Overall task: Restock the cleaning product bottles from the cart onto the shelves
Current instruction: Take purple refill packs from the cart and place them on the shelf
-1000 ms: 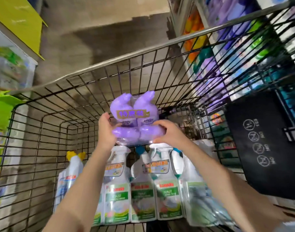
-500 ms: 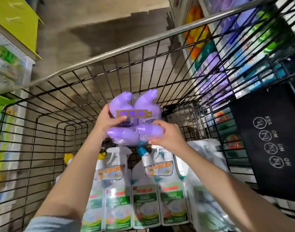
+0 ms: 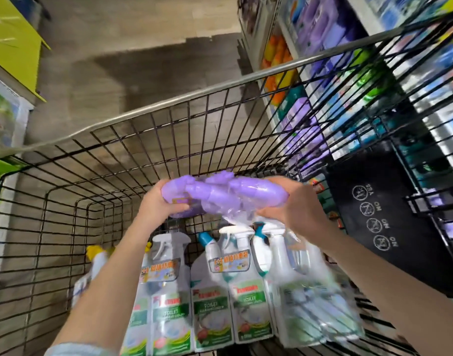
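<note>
Both hands are gripping a twin pack of purple bottles [image 3: 221, 195], and it is hanging in the air over the wire cart [image 3: 184, 98], close to the basket's far wall. The pack is lying on its side, running from 9 o'clock to 3 o'clock, and loose clear film [image 3: 239, 214] is trailing from its underside. The left hand [image 3: 160, 202] is clasping the 9 o'clock end, with fingers curling over the top and the thumb pressing in from below. The right hand [image 3: 291, 209] is wrapping its fingers round the 3 o'clock end. Motion is blurring the pack, so its label is not readable.

At 6 o'clock from the pack, toilet cleaner spray bottles [image 3: 246, 291] are standing upright in a row on the cart floor, white triggers up and green labels facing the camera. A yellow-capped bottle [image 3: 97, 254] is standing at the 9 o'clock end of that row, partly hidden by the left forearm. A black panel [image 3: 389, 201] with round white symbols is hanging on the cart's 3 o'clock side. Beyond it, shelves [image 3: 320, 42] of purple, orange and blue packages are running toward 1 o'clock. A yellow-green board [image 3: 12, 47] is showing at 10 o'clock, over the wood-look floor [image 3: 143, 62].
</note>
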